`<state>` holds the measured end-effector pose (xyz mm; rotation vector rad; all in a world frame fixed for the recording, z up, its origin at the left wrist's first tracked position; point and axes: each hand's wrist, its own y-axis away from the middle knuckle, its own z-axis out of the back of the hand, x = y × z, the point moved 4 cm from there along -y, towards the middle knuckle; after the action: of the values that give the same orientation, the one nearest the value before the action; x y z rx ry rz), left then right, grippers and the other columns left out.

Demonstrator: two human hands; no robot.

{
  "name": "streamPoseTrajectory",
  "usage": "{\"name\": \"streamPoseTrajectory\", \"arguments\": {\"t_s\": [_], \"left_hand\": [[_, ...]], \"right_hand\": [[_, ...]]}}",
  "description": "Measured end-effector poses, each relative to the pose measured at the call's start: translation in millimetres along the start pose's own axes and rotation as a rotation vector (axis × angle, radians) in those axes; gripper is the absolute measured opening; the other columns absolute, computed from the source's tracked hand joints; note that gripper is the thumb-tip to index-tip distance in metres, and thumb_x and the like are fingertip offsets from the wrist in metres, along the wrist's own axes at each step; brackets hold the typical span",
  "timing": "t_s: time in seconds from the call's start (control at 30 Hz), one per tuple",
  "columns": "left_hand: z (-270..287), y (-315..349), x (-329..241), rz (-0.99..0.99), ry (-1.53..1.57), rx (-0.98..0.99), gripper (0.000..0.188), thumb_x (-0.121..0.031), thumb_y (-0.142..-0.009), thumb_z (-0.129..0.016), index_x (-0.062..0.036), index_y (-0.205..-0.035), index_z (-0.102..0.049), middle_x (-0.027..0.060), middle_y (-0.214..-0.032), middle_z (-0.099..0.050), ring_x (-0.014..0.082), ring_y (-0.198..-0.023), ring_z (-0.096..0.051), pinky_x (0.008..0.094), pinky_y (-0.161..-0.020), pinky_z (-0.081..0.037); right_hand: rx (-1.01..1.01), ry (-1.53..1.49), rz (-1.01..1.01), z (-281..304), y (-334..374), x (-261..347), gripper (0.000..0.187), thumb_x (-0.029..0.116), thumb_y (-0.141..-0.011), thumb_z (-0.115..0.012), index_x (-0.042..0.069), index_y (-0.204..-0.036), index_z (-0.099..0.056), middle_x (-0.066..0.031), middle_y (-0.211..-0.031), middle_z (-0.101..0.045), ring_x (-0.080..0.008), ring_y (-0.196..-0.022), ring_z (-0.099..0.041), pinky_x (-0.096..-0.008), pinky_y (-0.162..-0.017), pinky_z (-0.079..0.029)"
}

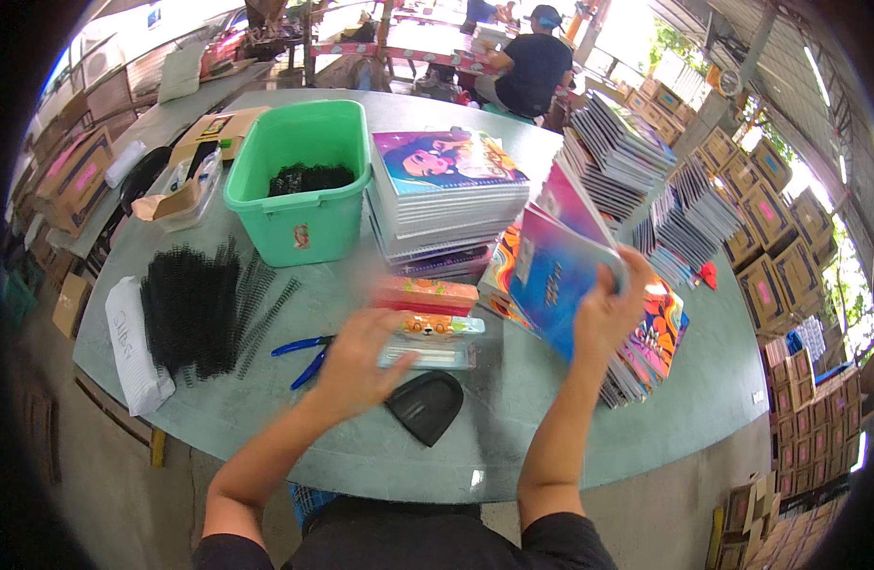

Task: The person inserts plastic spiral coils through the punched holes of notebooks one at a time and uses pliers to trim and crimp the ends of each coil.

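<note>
A grey-green table with a rounded edge fills the middle of an open-sided shed; cartons are piled along the right, and a person sits beyond the far edge.

A green tub holding black stuff stands just beside a tall book stack. Black coils, blue-handled pliers and a black pad lie nearer. The left hand partly covers some small packs — blurred, fingers loosely spread, contact impossible to tell.

The right hand pinches the notebook by its right side, thumb on the cover — blue shading to purple, tilted, above a bright, patterned pile.
</note>
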<state>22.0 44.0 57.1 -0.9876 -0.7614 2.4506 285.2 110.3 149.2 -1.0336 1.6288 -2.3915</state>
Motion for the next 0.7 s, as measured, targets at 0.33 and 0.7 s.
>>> {"name": "streamPoseTrajectory", "arguments": {"t_s": [0.33, 0.7], "left_hand": [[-85.7, -62.4, -36.2, 0.504, 2.166, 0.131, 0.060, -0.024, -0.080, -0.071, -0.0042, -0.128, -0.043, 0.0095, -0.120, -0.056, 0.0228, -0.107, -0.056, 0.0417, -0.091, -0.046], [56.7, -156.8, -23.3, 0.034, 0.251, 0.363, 0.055, -0.018, -0.065, -0.078, 0.0006, -0.112, -0.059, 0.0133, -0.097, -0.067, 0.0230, -0.087, -0.064, 0.0340, -0.076, -0.049]], "right_hand": [[-0.272, -0.988, -0.373, 36.6, 69.3, 31.2, 0.062, 0.019, -0.085, -0.065, 0.000, -0.131, -0.029, -0.0124, -0.114, -0.049, -0.0213, -0.107, -0.049, -0.0364, -0.094, -0.041], [0.629, -1.085, -0.581, -36.7, 42.1, -50.6, 0.051, 0.004, -0.072, -0.073, -0.002, -0.116, -0.049, -0.0100, -0.101, -0.060, -0.0151, -0.089, -0.058, -0.0263, -0.077, -0.046]]}}
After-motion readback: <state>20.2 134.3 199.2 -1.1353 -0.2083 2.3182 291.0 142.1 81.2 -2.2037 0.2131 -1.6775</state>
